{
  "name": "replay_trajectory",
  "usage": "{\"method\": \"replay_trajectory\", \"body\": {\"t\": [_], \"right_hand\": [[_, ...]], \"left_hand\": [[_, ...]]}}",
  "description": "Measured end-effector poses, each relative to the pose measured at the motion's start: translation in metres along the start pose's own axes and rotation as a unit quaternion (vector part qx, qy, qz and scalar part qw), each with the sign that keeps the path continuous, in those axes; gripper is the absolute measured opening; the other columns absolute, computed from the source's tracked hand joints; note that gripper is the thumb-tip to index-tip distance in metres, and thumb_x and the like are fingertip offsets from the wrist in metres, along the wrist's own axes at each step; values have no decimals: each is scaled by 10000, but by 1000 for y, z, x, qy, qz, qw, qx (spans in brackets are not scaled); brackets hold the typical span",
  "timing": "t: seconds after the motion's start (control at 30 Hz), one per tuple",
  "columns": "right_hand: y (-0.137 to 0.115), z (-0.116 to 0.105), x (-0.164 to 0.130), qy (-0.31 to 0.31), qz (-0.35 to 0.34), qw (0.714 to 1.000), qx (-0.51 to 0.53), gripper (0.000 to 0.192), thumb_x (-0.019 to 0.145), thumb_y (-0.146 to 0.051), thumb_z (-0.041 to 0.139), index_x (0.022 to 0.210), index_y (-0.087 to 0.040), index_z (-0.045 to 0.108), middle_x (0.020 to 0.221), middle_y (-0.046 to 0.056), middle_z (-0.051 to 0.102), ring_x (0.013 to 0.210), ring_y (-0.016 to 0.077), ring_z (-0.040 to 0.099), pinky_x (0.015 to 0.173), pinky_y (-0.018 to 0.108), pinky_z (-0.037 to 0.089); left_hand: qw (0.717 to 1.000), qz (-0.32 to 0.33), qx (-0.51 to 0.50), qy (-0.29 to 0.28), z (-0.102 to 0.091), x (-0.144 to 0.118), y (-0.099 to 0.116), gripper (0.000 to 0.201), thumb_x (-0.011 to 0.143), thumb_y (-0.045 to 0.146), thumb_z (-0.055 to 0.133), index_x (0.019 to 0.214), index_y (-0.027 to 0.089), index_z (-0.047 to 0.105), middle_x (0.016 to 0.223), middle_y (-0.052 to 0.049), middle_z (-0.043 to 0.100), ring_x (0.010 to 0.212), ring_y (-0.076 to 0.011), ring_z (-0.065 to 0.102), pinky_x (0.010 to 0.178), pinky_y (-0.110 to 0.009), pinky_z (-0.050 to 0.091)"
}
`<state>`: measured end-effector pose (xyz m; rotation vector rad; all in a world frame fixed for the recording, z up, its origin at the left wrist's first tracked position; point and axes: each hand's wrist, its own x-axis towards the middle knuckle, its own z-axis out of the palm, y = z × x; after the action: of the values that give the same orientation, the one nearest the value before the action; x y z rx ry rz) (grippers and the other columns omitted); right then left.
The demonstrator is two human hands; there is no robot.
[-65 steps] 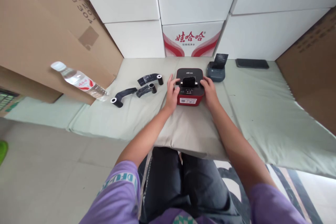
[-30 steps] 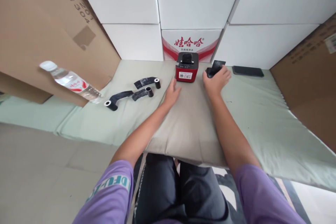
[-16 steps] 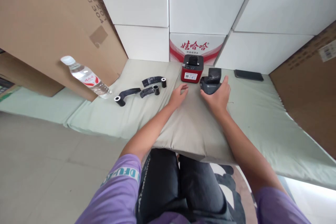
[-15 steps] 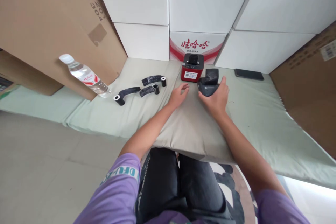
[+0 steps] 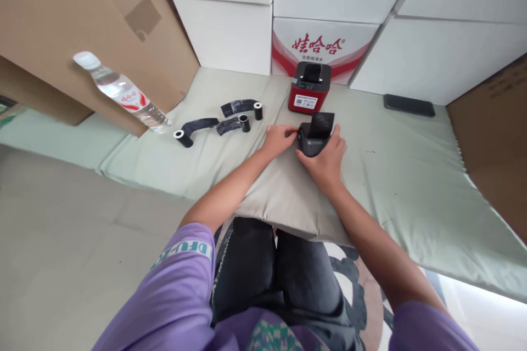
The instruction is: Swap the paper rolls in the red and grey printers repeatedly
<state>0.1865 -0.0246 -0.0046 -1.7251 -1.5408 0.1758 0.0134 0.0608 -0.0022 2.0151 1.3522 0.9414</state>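
Note:
A small black printer (image 5: 313, 145) rests on the cloth-covered pad, with a dark strip (image 5: 323, 124) standing up out of its top. My right hand (image 5: 328, 162) wraps round its right side and front, thumb at the near edge. On the other side, my left hand (image 5: 280, 140) has its fingers drawn together against the printer's left edge; the fingertips are partly hidden. Just behind stands a red and black receipt printer (image 5: 305, 101), which neither hand touches. To the left lie three rolls of dark ribbon, a near one (image 5: 183, 138) and two others (image 5: 244, 123), partly unrolled.
A water bottle (image 5: 123, 93) appears at the left before a tall cardboard box (image 5: 94, 16). White boxes (image 5: 230, 38) are stacked along the back. A dark phone (image 5: 409, 105) lies at the right, near another cardboard box (image 5: 494, 137). The pad's front edge (image 5: 288, 226) is by my knees.
My right hand has brought the small black printer left and nearer to me. My left hand, apart from it before, now touches its left side. The view has tilted slightly down.

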Motion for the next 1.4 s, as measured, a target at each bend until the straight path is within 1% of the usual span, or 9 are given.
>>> {"method": "replay_trajectory", "body": {"t": [0.2,0.33,0.5,0.7,0.8,0.9,1.03,1.17,1.4], "right_hand": [[7,3,0,-17,-5,1000,7,1378,674,-561,888,1729,-120,120,1485,290,455,1441,503,414,1240,770,316],[11,7,1,-10,-18,1000,-2,1370,669,-548,898,1726,-125,135,1485,283,461,1448,505,424,1245,760,319],[21,11,4,4,-35,999,9,1346,656,-575,875,1715,-157,156,1480,247,462,1434,485,435,1235,752,334],[32,10,12,15,-8,994,109,1044,786,-640,725,1640,-190,329,1441,205,503,1374,396,486,1235,671,384],[32,9,13,22,34,983,180,893,849,-675,642,1578,-210,416,1398,177,537,1310,344,546,1224,618,428],[30,8,13,24,76,966,245,792,877,-706,606,1506,-244,474,1358,142,573,1265,303,591,1225,587,449],[24,5,15,27,110,940,321,702,867,-721,617,1389,-263,518,1367,127,607,1341,298,597,1255,576,435],[20,3,18,46,137,923,357,641,843,-709,638,1295,-266,543,1374,125,622,1384,301,596,1264,572,437],[18,1,19,58,149,915,370,548,892,-690,618,1238,-267,581,1311,91,661,1308,277,650,1216,554,497]], "left_hand": [[998,-2,39,-52,-7,-2,2,132,891,246,704,911,231,833,966,-47,848,1008,-268,767,1163,-530,467],[998,21,-3,-64,-2,1,-4,125,882,197,672,910,202,793,926,-48,809,904,-217,717,1005,-418,525],[997,38,-23,-64,1,4,-10,123,926,215,631,906,186,749,880,-35,761,847,-187,659,880,-344,510],[997,40,-8,-61,-2,1,-7,127,965,221,631,1008,179,742,945,-44,776,856,-180,665,854,-326,502],[996,69,16,-51,-7,-3,-4,201,930,185,643,1088,188,767,1034,-56,798,859,-175,674,852,-320,513],[993,102,40,-43,-13,-6,-1,273,929,155,592,1080,195,816,1045,-62,807,870,-179,693,872,-326,528],[989,118,65,-56,-19,-8,3,358,940,130,531,1019,212,870,1034,-64,830,930,-197,741,897,-333,548],[986,114,111,-55,-22,-10,5,416,937,122,525,1099,245,888,1083,-57,849,965,-209,765,878,-336,559],[970,144,182,-78,-21,-12,7,438,951,135,502,1141,237,884,1055,-71,852,1002,-234,781,826,-350,548]]}}
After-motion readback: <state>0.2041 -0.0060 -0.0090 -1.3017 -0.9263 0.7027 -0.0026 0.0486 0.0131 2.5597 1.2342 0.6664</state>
